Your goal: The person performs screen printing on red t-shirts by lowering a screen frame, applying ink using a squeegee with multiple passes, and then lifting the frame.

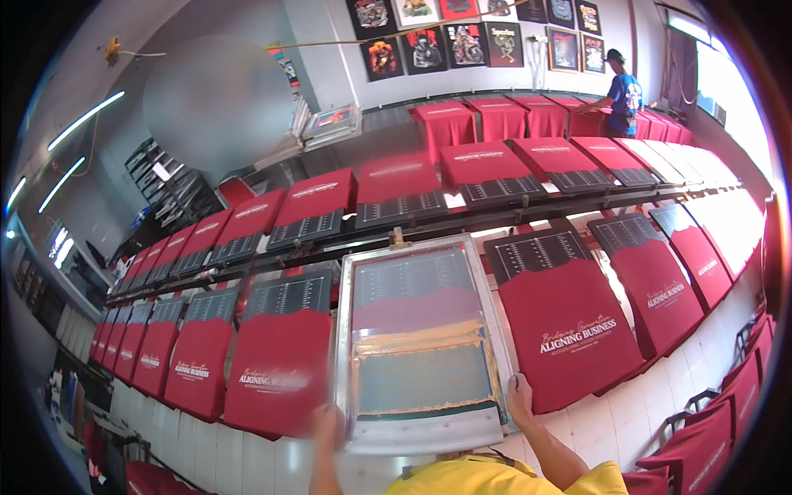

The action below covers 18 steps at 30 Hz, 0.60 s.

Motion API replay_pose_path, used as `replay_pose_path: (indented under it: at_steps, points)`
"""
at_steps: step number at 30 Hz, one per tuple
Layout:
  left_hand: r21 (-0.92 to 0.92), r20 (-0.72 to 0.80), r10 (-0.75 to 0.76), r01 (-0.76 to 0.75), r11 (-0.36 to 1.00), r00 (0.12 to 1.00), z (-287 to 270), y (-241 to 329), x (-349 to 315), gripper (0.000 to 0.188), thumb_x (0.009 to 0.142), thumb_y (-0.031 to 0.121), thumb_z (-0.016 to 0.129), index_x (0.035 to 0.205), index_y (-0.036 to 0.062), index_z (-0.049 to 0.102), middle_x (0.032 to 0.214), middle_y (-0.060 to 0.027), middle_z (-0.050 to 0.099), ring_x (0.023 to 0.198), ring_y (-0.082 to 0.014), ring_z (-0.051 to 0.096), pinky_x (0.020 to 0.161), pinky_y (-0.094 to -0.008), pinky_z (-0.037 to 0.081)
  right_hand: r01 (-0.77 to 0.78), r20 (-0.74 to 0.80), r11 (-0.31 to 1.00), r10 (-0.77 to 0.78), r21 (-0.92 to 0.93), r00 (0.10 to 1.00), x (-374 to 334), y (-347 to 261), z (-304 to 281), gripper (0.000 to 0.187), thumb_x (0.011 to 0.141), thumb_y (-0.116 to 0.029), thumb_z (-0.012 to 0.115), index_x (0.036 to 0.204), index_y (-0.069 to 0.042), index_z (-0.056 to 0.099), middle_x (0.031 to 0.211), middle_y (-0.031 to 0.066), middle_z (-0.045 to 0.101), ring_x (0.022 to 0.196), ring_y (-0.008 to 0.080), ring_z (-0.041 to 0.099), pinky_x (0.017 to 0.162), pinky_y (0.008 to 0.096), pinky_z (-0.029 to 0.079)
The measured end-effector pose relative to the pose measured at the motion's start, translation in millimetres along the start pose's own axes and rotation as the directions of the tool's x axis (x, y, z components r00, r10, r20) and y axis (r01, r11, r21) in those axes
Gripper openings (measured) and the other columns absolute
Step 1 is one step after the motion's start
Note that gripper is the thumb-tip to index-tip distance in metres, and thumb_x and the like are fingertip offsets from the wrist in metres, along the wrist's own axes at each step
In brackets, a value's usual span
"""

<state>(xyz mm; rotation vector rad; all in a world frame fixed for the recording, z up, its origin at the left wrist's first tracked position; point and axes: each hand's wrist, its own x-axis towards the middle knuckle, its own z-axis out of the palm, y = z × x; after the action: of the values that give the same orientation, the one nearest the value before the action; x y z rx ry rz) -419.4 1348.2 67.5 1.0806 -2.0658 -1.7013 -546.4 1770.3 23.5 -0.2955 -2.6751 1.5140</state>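
Note:
A screen printing frame [488, 313] with silver metal edges lies over a pallet in front of me. Through its mesh show a dark ruled board and red cloth; tan tape surrounds the lower window. At the frame's lower right edge my right hand [520, 399] is closed round the metal, fingers on the side rail. My left hand [327, 421], smeared by motion, grips the lower left edge. Red printed shirts lie on either side: a left shirt [276, 351] near my left hand and a right shirt [561, 309] beyond my right one, each with white lettering.
Rows of red shirts on black pallets [540, 247] run along both sides of a dark rail [330, 243]. Farther back a person in blue [624, 95] stands at another row. More red shirts [701, 445] hang low at the right. Framed prints [466, 45] cover the wall.

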Motion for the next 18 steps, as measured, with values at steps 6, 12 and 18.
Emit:
replay_pose_path:
  at_steps: [6,12,18]
  points:
    - [0.463,-0.06,0.359,-0.293,0.837,0.931,-19.0,-48.9,25.2,0.01,0.077,0.007,0.062,0.075,-0.0026,0.059,0.069,-0.0203,0.061,0.07,-0.0377,0.062,0.061,-0.0458,0.047,-0.007,0.091,0.997,0.0,0.079,0.996,2.7,2.1,-1.3,0.029,0.097,-0.022,0.048,0.108,0.003,0.06,0.096,0.0264,0.064,0.092,0.0415,0.062,0.08,0.0449,0.047]
    - [0.181,-0.139,0.232,-0.205,0.962,0.963,28.2,45.1,-57.9,0.024,0.08,0.014,0.061,0.068,-0.0042,0.052,0.063,-0.0107,0.054,0.06,-0.0224,0.051,0.058,-0.0381,0.043,0.143,-0.049,0.97,-0.136,0.194,0.989,20.5,28.2,-45.1,0.025,0.092,-0.009,0.052,0.113,0.002,0.062,0.093,0.0247,0.066,0.087,0.0347,0.066,0.077,0.04,0.05]
    - [0.095,-0.102,0.286,-0.277,0.956,0.953,120.6,8.7,-96.0,0.021,0.088,0.015,0.06,0.092,-0.0038,0.069,0.078,0.0006,0.059,0.072,-0.0088,0.051,0.064,-0.0252,0.04,0.178,-0.081,0.974,-0.168,0.143,0.982,81.6,75.7,-150.3,0.024,0.091,-0.004,0.053,0.111,0.003,0.064,0.091,0.0164,0.068,0.086,0.0208,0.065,0.078,0.0324,0.05]
